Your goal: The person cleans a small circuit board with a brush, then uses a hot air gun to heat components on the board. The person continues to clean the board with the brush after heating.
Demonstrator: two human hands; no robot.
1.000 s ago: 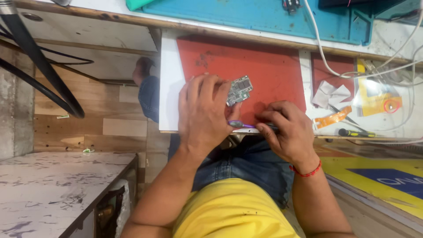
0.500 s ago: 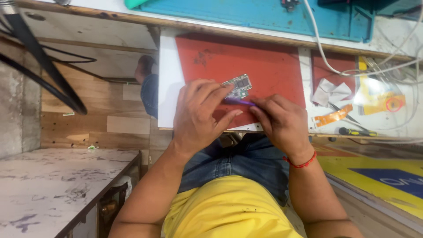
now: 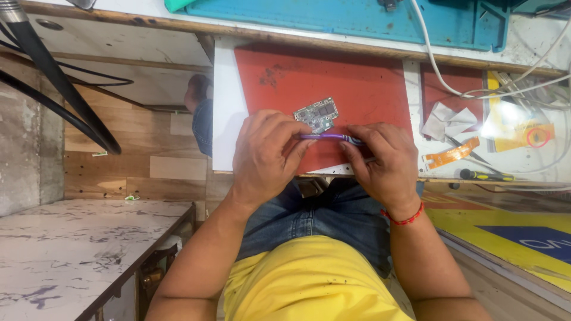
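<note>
Both hands pinch a purple brush (image 3: 331, 137) lying crosswise, left hand (image 3: 264, 156) fingers clamped at its tip, right hand (image 3: 383, 161) at its handle, the small circuit board (image 3: 316, 114) just beyond the left fingers on the red mat (image 3: 369, 89).

purple tool (image 3: 330, 137): ends hidden by hands | circuit board (image 3: 316, 114): parts too small

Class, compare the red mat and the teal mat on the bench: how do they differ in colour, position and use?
The red mat lies nearer the person; the teal mat lies beyond it at the bench's far edge. The red mat carries the small circuit board beside both hands; the teal mat is crossed by a white cable. Both lie flat.
</note>
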